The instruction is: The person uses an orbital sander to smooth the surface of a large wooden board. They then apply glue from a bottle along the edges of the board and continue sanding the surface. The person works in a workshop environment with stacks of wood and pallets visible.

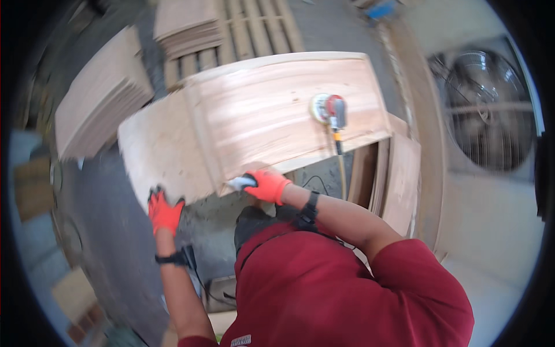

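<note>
Orange gloves, black wristbands, dark red short-sleeved shirt (347, 289)

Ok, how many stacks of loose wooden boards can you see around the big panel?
2. One stack of boards lies left of the panel; a second stack sits beyond it at the top. More may be hidden past the rim.

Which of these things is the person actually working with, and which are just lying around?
In hand:
- wooden panel, gripped at its near edge
- left hand, right hand, both in orange gloves

Lying about:
- sander resting on the panel
- stacked boards
- large fan
</note>
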